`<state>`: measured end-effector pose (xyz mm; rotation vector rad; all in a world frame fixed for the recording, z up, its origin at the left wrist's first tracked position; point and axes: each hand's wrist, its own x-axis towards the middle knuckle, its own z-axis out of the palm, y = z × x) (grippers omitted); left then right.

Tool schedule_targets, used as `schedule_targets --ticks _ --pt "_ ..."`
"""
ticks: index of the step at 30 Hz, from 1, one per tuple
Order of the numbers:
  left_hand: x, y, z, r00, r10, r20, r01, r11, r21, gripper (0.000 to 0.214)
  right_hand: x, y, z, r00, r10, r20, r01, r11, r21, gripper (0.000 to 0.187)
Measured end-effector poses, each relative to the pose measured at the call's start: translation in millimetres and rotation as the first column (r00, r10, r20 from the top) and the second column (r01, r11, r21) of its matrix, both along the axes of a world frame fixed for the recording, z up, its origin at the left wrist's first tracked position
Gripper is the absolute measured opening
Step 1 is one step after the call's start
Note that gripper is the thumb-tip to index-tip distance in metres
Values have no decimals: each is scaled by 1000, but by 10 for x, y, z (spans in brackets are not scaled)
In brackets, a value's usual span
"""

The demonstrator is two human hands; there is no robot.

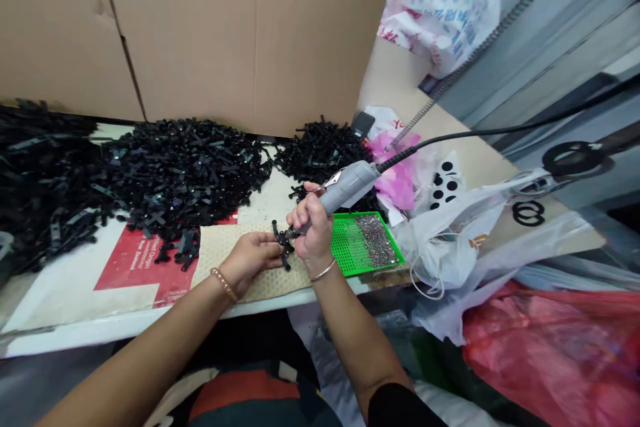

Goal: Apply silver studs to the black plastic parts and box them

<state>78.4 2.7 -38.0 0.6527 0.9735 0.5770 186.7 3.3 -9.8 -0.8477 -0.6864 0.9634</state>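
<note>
My right hand (313,230) is wrapped round a grey electric screwdriver (345,188), held slanting with its tip down on a small black plastic part (281,240). My left hand (253,259) pinches that same part and holds it on a beige mesh mat (225,247) near the table's front edge. A black cable (480,133) runs from the screwdriver's rear up to the right. Just right of my right hand lies a green tray (350,250) with a heap of small silver screws (375,240).
Large piles of black plastic parts (165,173) cover the table's left and back, with a smaller pile (325,147) behind the tool. A cardboard wall (200,33) stands at the back. Plastic bags (450,227) crowd the right side; a red bag (550,347) lies below.
</note>
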Motion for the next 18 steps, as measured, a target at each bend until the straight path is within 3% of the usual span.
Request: schedule_targets --ticks 18 --pt "5 17 -3 1000 2 12 -2 1000 -8 14 53 8 -84 999 -38 0 38 999 3 26"
